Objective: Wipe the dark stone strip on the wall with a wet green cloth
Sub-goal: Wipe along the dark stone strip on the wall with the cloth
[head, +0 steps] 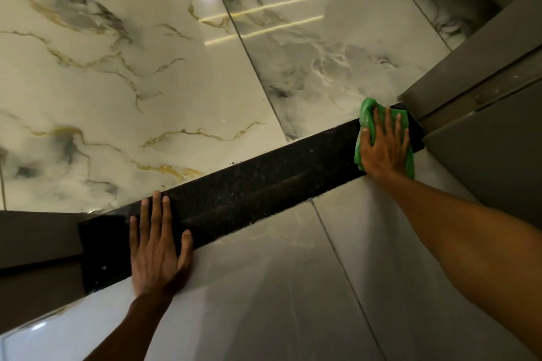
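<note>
A glossy wall of white marble-patterned tiles (146,82), veined in grey and gold and marked by reflected spots and bars of light, was seen at a steep tilt, with plainer pale grey tiles (264,287) below. Between the two tiled areas a dark speckled stone strip (249,187) was set, running from the lower left up toward the right. At its right end the strip was met by a flat grey-brown panel (484,91) with a seam along it, and a similar grey-brown surface (38,243) was seen beside its left end. A crumpled bright green cloth (366,114) was pressed flat against the right end of the strip, just beside the panel, with its edges showing above, left of and below the hand. The right hand (384,146) was laid on the cloth with the palm down and the fingers extended and slightly spread, not curled around the fabric. The left hand (157,249) was placed flat near the strip's left end, well apart from the cloth, its fingers straight and slightly apart over the dark stone, its palm on the pale tile beneath. Both forearms were bare.
</note>
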{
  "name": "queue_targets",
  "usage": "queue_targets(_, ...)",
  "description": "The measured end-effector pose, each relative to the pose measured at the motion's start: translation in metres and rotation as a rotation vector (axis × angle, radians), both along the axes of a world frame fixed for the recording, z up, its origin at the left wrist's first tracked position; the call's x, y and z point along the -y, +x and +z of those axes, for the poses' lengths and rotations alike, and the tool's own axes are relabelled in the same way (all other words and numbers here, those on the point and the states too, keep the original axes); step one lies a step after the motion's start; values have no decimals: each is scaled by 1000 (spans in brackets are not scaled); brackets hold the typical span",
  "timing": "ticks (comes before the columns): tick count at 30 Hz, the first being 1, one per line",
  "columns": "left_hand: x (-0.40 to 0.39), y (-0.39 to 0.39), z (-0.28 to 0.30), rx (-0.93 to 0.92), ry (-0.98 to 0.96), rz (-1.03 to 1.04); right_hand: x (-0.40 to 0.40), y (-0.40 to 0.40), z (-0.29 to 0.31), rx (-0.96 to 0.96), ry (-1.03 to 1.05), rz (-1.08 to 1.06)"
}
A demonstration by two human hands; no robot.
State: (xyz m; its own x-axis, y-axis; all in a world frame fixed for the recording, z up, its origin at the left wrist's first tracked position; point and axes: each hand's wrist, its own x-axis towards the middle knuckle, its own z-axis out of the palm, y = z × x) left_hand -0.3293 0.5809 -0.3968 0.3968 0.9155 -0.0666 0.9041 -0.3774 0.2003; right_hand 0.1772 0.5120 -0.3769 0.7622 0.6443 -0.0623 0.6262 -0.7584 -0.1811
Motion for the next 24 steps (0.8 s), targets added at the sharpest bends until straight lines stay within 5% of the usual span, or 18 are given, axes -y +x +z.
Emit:
queue_targets(8, 0, -1, -3, 5, -4, -4, -18, -55, -4, 3, -7, 189)
queue_targets(24, 2, 2, 7, 44, -15, 5, -53, -309, -17, -260, 216, 625)
